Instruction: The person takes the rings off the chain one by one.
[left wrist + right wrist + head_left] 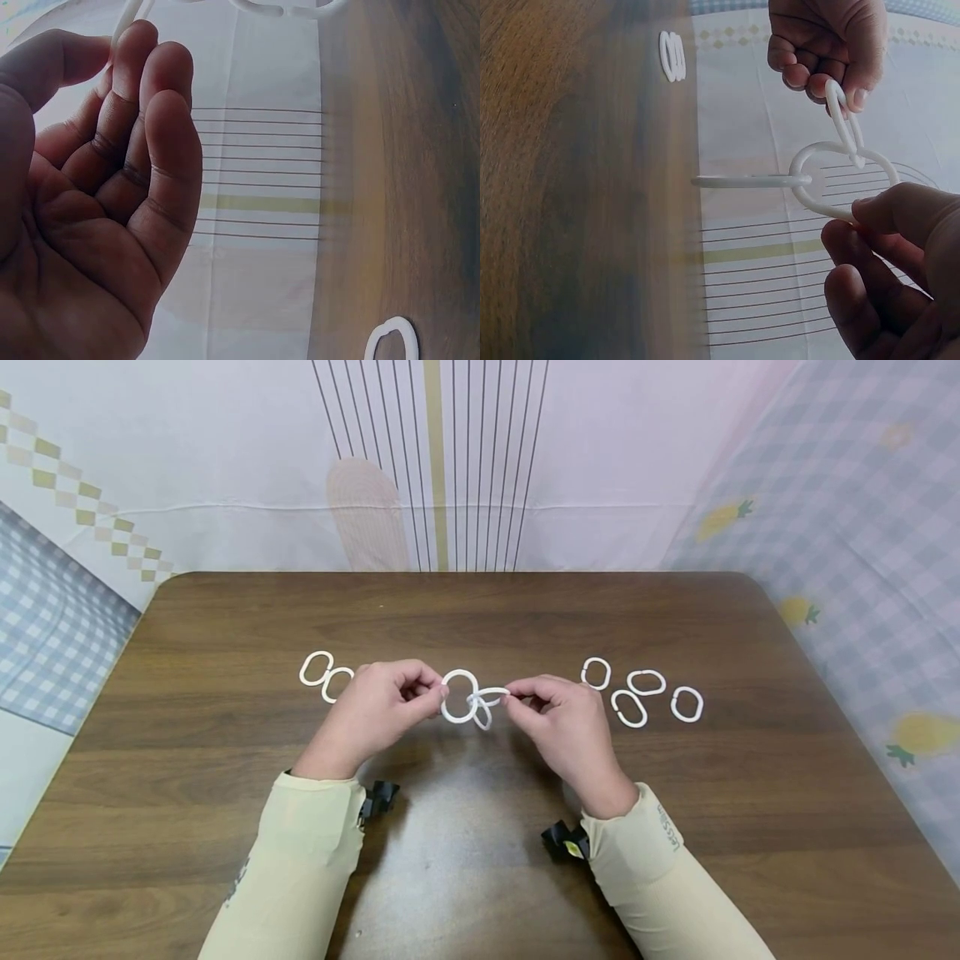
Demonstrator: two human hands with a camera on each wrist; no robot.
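Observation:
Three white plastic links join in a short chain above the table, between the hands. My left hand (390, 697) pinches the left-hand link (460, 672) at its edge between thumb and fingertips. On the other side, my right hand (566, 718) pinches the middle link (799, 161), which passes through the left one. A third link (742, 181) hangs from the middle link, touched by neither hand. In the left wrist view, the remaining fingers of the left hand (112, 187) are bent, and only part of the chain shows at the top.
On the brown wooden table (465, 877), two loose white links (317, 653) lie left of the left hand, one partly hidden by it. Several more links (701, 703) lie to the right of the right hand. Patterned cloth (247, 460) hangs behind the table.

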